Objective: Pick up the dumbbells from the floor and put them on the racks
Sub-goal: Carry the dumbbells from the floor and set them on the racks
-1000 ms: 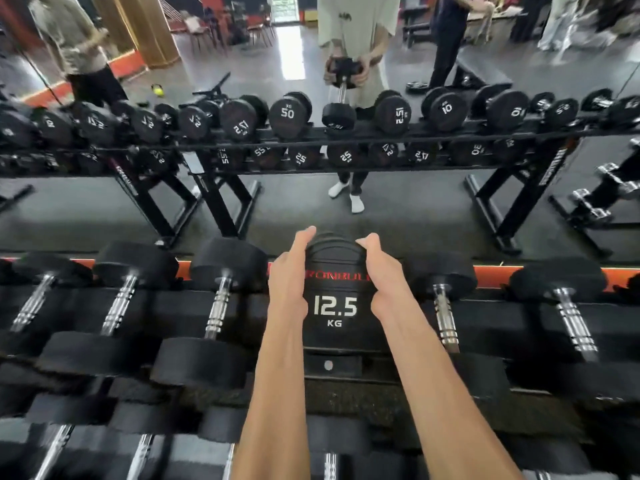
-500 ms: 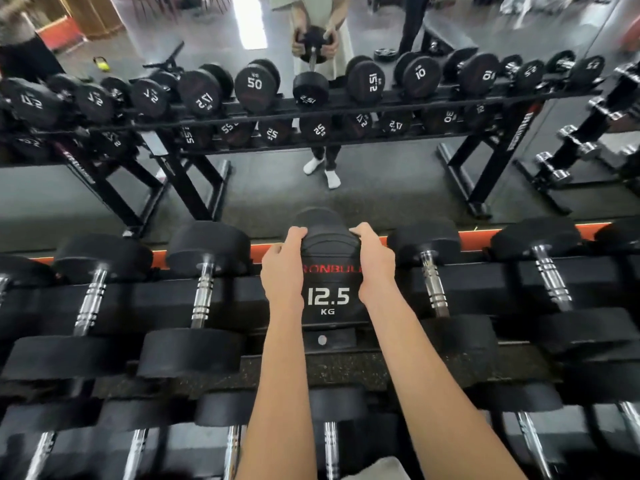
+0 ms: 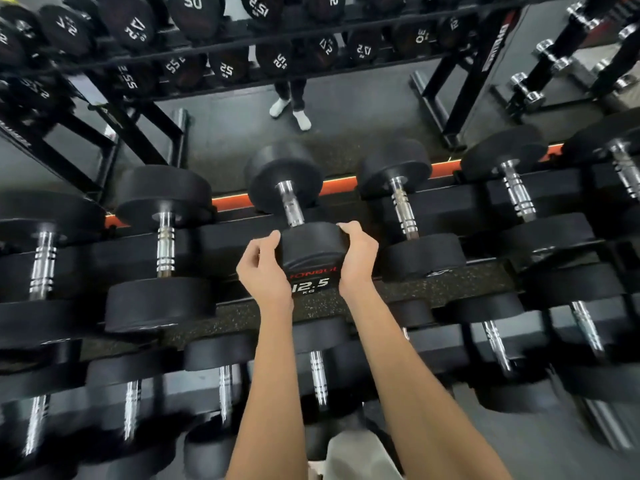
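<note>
Dumbbell (image 3: pixel 304 233) marked 12.5 KG lies on the upper tier of the rack (image 3: pixel 346 299) in front of you, its chrome handle pointing away and its far head out over the orange strip. Your two hands bracket its near head: your left hand (image 3: pixel 263 268) has curled fingers beside the head's left edge, and whether they touch it you cannot tell; your right hand (image 3: pixel 356 258) has its grip closed on the head, fingers hooked over the top right edge. On that upper tier you can count two dumbbells to the left of it and three to the right, the outermost cut off by the frame. One lower tier of dumbbells (image 3: pixel 318 372) sits beneath your forearms. Beyond the rack, a mirror shows a second rack (image 3: pixel 242 46) of numbered dumbbells and two white-socked feet (image 3: pixel 291 110).
</note>
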Demonstrator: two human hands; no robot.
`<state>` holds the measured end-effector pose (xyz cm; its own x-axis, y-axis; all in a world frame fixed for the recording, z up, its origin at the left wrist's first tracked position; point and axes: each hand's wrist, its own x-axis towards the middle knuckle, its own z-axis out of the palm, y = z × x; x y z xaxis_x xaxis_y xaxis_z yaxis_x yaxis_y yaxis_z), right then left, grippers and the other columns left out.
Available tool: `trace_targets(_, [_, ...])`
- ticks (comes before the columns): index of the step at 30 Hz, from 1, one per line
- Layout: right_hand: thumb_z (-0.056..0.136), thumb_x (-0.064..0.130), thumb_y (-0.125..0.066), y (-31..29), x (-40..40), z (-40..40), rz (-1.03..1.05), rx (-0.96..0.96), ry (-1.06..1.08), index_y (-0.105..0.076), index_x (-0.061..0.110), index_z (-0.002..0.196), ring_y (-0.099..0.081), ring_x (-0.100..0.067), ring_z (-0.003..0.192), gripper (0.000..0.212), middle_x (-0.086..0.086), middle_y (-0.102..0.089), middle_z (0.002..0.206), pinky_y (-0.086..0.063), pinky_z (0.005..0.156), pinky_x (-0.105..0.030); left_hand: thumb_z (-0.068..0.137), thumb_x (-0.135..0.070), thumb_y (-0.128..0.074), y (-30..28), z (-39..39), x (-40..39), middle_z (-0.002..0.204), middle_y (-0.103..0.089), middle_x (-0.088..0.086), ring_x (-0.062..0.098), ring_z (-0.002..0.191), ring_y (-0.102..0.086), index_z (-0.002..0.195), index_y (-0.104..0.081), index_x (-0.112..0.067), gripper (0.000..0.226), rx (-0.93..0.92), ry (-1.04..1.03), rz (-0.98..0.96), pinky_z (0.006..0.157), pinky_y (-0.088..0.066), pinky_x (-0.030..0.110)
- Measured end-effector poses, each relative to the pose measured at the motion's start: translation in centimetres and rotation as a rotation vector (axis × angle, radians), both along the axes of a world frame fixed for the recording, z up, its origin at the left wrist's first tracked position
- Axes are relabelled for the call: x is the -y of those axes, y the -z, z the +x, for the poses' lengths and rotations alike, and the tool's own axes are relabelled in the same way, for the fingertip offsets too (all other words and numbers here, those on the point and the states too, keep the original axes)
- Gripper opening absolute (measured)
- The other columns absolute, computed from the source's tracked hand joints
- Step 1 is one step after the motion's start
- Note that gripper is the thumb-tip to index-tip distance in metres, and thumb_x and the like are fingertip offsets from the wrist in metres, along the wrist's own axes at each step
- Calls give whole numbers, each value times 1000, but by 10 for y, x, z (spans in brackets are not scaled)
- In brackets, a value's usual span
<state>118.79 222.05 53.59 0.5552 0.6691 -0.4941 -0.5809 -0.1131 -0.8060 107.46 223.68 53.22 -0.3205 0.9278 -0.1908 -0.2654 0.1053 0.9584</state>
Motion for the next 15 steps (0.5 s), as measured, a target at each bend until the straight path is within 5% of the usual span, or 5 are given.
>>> trace_targets(4, [89, 18, -58, 33, 17, -6, 39, 175, -57, -76, 19, 63, -60, -15, 77, 31, 2, -69, 68, -50, 75, -33, 82, -20, -66, 32, -8, 21, 58, -45, -11, 9, 64, -38, 56, -54, -17, 29, 1, -4, 44, 62, -32, 29])
trace_targets(10, [102, 14, -55, 43, 25, -23, -67, 237, -5, -75, -5, 70, -65, 14, 76, 43, 10, -73, 66, -41, 82, -12, 88, -4, -59, 55, -25, 27, 61, -65, -8, 14, 70, -54, 57, -76, -21, 39, 0, -43, -81, 78, -41, 41])
trace_targets(12, [104, 15, -50, 37, 21, -30, -53, 177, 2, -74, -4, 69, -63, 20, 80, 47, 18, -72, 64, -43, 86, -22, 88, -2, -60, 43, -31, 17, 59, -65, -8, 15, 69, -55, 53, -77, -19, 42, 70, -72, -116, 78, -42, 40])
trace_targets(15, [103, 18, -44, 23, 9, -33, -70, 57, 60, -73, 5, 60, -61, 7, 96, 53, 23, -70, 74, -44, 94, -36, 82, -14, -61, 24, -30, -2, 57, -64, -7, 16, 68, -56, 53, -77, -20, 34, 16, -34, -81, 71, -44, 35])
